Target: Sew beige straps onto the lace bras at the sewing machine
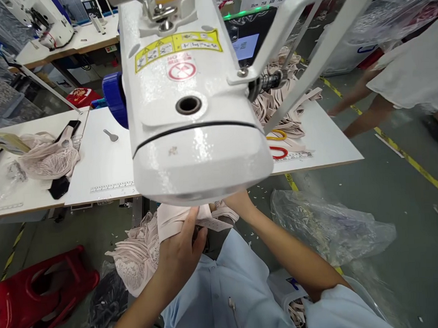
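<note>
Below the head of a white sewing machine (200, 160), my left hand (181, 245) grips the smooth band of a pale pink bra (172, 219). Its thumb and index finger point up toward the machine. Lacy pink cups of a pile of bras (136, 259) hang to the left of that wrist. My right hand (239, 202) reaches in from the right, close to the other end of the pink cloth. The machine head covers its fingers, so their grip is hidden. The needle area is out of sight too.
A white table (327, 140) bears red-handled scissors (278, 152) and a heap of pink straps (278, 108). More lace bras (51, 157) lie at the left. A red stool (39, 292) and a plastic bag (326, 222) are on the floor. Another person (411, 68) is at the right.
</note>
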`<state>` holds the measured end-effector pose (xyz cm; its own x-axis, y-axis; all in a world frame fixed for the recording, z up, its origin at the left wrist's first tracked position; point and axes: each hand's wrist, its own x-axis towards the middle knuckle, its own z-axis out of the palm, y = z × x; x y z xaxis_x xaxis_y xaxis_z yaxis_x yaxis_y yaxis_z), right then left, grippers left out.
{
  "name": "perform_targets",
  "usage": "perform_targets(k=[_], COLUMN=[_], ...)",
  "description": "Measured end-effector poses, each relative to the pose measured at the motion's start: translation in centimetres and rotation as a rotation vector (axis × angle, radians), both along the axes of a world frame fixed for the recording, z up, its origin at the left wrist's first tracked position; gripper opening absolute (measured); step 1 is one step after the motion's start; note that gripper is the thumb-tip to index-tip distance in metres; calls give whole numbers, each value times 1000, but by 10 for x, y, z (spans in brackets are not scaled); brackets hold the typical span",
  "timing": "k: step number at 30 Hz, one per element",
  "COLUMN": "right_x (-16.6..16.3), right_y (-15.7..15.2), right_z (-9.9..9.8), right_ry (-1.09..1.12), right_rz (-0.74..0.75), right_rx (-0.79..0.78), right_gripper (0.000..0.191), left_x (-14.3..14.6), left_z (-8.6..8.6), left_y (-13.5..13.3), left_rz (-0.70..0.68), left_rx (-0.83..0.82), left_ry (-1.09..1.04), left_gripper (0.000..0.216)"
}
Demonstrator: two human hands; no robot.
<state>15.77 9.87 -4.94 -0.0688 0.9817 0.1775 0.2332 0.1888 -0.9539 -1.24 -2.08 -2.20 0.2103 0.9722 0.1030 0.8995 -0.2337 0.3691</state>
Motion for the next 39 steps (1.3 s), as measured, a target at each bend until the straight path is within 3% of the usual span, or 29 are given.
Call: perform_targets(k=[4,15,28,39], right_x=[10,22,12,-2], right_y=[-3,-13,-29,-37], right_z=[-10,-18,-21,-13], right_ry=[19,32,167,385], right_rz=[-77,-29,56,32], right_rx=[6,10,-123,-223], right_gripper=[26,28,28,31], left_x=[-1,4,8,4], left_z=[2,4,1,-6], left_y=[0,3,5,3], left_rz=[4,6,-28,-21], left_rx=[8,53,126,260], left_ry=[-10,46,10,9], left_gripper=[54,48,46,77])
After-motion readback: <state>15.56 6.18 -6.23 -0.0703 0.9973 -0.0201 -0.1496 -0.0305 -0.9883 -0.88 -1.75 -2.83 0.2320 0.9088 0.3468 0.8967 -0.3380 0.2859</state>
